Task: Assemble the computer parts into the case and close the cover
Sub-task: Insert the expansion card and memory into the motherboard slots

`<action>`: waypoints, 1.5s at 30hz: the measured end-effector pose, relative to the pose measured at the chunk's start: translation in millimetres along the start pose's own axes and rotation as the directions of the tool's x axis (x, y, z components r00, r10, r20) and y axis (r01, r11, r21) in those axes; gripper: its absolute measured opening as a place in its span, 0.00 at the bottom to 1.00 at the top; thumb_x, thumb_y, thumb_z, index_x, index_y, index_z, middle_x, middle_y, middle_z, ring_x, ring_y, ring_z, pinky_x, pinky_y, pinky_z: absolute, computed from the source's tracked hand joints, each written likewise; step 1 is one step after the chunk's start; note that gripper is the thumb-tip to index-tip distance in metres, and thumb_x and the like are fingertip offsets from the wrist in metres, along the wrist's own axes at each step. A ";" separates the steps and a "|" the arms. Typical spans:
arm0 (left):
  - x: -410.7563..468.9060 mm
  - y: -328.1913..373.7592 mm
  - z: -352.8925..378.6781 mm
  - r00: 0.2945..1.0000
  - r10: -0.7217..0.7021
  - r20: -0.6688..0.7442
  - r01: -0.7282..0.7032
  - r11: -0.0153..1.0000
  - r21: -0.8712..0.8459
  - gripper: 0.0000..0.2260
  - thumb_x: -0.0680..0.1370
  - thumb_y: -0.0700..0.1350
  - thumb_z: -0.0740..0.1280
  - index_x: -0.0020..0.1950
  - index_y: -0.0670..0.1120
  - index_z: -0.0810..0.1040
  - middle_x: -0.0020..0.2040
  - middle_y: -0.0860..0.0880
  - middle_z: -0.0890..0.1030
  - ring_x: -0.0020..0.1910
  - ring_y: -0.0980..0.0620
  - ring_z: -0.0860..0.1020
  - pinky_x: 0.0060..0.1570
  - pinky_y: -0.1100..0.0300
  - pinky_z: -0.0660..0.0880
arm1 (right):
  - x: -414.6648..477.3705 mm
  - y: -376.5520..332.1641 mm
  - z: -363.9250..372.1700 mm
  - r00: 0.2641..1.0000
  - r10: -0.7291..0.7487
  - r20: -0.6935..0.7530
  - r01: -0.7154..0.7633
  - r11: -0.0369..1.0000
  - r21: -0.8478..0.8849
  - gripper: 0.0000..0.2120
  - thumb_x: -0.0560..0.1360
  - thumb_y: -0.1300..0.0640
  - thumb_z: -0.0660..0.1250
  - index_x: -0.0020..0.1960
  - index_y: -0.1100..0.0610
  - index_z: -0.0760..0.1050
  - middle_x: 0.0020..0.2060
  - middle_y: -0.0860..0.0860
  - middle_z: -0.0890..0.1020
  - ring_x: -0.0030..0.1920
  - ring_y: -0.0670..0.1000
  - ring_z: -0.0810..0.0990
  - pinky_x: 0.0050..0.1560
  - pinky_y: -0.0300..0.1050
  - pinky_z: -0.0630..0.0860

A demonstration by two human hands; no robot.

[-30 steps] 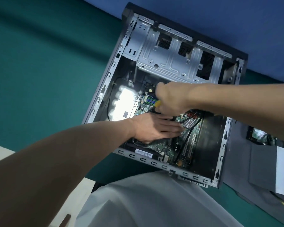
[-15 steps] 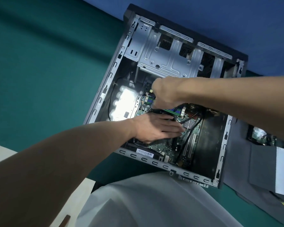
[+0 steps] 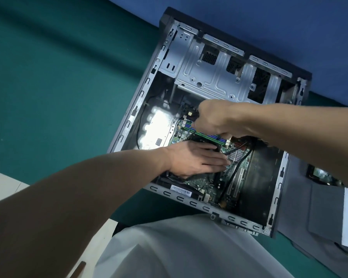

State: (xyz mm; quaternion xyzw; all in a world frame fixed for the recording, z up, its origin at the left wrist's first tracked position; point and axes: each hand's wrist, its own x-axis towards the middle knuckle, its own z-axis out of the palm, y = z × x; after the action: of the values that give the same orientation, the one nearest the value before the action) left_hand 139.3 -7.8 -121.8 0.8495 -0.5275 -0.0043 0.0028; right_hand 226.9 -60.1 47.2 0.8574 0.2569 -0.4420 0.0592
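case [image 3: 209, 77] lies open, left hand [image 3: 195, 159] flat on the motherboard [image 3: 205, 181], right hand [image 3: 217, 117] curled by a connector [image 3: 190, 113], grip unclear.

The person wears a pale off-white garment [image 3: 179, 249], smooth with a few soft folds across the front. The left forearm [image 3: 78, 197] and right forearm [image 3: 301, 133] are bare, and the left hand [image 3: 193, 159] and right hand [image 3: 215, 117] are uncovered.
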 end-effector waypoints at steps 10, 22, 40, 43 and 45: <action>2.3 -2.5 -0.3 0.999 0.010 0.033 -0.007 0.996 -0.090 0.30 0.77 0.41 0.63 0.78 0.44 0.57 0.78 0.45 0.58 0.77 0.47 0.56 0.75 0.45 0.56 | -2.7 0.9 9.3 0.889 -0.453 -0.071 0.327 0.735 -0.594 0.16 0.78 0.58 0.59 0.32 0.59 0.64 0.26 0.53 0.66 0.28 0.56 0.71 0.28 0.42 0.69; 0.8 -3.2 -2.1 1.000 0.004 -0.017 -0.006 0.995 -0.104 0.31 0.76 0.42 0.65 0.77 0.43 0.59 0.78 0.45 0.61 0.77 0.48 0.58 0.76 0.49 0.53 | -0.9 1.7 -7.7 0.797 -0.599 0.082 0.403 0.425 -0.811 0.12 0.80 0.61 0.55 0.41 0.59 0.72 0.26 0.53 0.65 0.31 0.55 0.71 0.29 0.46 0.69; -0.8 -0.9 1.5 0.991 -0.035 -0.129 0.016 0.989 -0.144 0.29 0.75 0.39 0.69 0.75 0.44 0.66 0.74 0.46 0.67 0.74 0.48 0.65 0.75 0.49 0.57 | -7.8 12.1 3.1 0.820 -0.568 0.068 0.395 0.475 -0.786 0.14 0.78 0.56 0.53 0.40 0.59 0.74 0.32 0.54 0.77 0.32 0.57 0.77 0.32 0.46 0.74; -1.0 -0.6 -0.3 0.997 -0.025 -0.072 0.014 0.989 -0.144 0.31 0.75 0.38 0.69 0.76 0.44 0.62 0.76 0.46 0.64 0.75 0.47 0.62 0.74 0.47 0.60 | 0.8 2.4 11.5 0.948 -0.259 -0.185 0.186 0.922 -0.340 0.15 0.76 0.58 0.59 0.31 0.57 0.63 0.27 0.53 0.66 0.28 0.54 0.67 0.29 0.41 0.64; -1.2 0.2 1.3 0.998 -0.024 -0.062 0.016 0.993 -0.119 0.32 0.75 0.40 0.66 0.77 0.44 0.59 0.78 0.47 0.60 0.76 0.48 0.59 0.74 0.47 0.59 | 8.4 4.6 7.8 0.994 0.055 -0.092 -0.038 0.984 0.172 0.14 0.77 0.60 0.60 0.33 0.57 0.64 0.27 0.53 0.68 0.30 0.54 0.68 0.26 0.39 0.64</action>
State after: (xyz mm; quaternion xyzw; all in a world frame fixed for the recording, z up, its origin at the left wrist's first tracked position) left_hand 138.6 -6.9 -123.1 0.8529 -0.5173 -0.0085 0.0699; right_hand 227.5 -63.4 35.3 0.8855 0.2007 -0.4187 -0.0164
